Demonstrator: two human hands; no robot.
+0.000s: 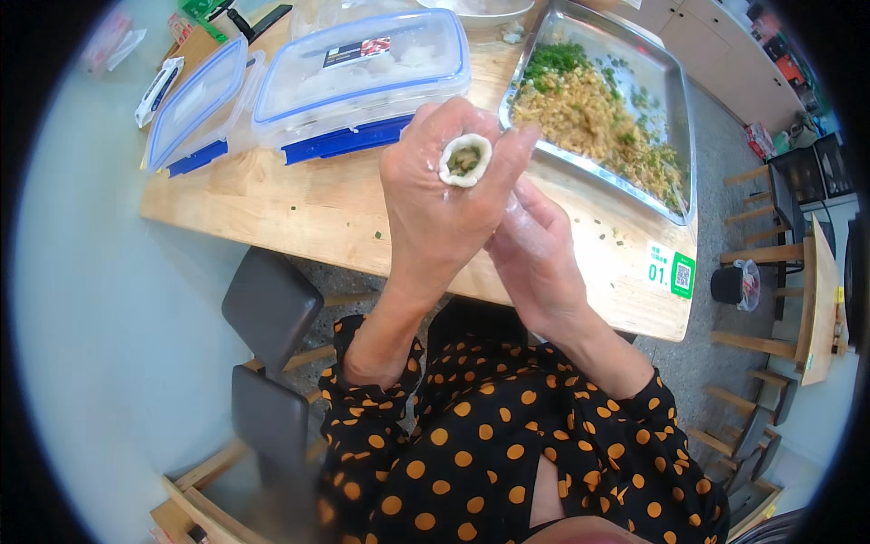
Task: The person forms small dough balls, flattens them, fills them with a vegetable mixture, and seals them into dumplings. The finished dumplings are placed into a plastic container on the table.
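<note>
My left hand (419, 216) is closed around a small round piece of white dough, a dumpling (450, 170) whose top gapes. Inside its thick rim a greenish-brown filling shows. The dumpling sits in the ring of thumb and forefinger, and the hand is raised over the table's near side. Close against it from the right is my right hand (546, 263), dusted with flour. Its fingers look stretched out, though their tips pass behind the left hand. Beyond the hands, a metal tray (671, 91) holds a yellowish crumbly filling (580, 113) with chopped greens (555, 60).
A large clear box (294, 91) with blue clips stands at the far left, lidded over pale pieces. Beside it is a smaller clear box (195, 104). Green scraps dot the wooden table (335, 213). Dark chairs (272, 299) stand at the left, and a bin (728, 286) at the right.
</note>
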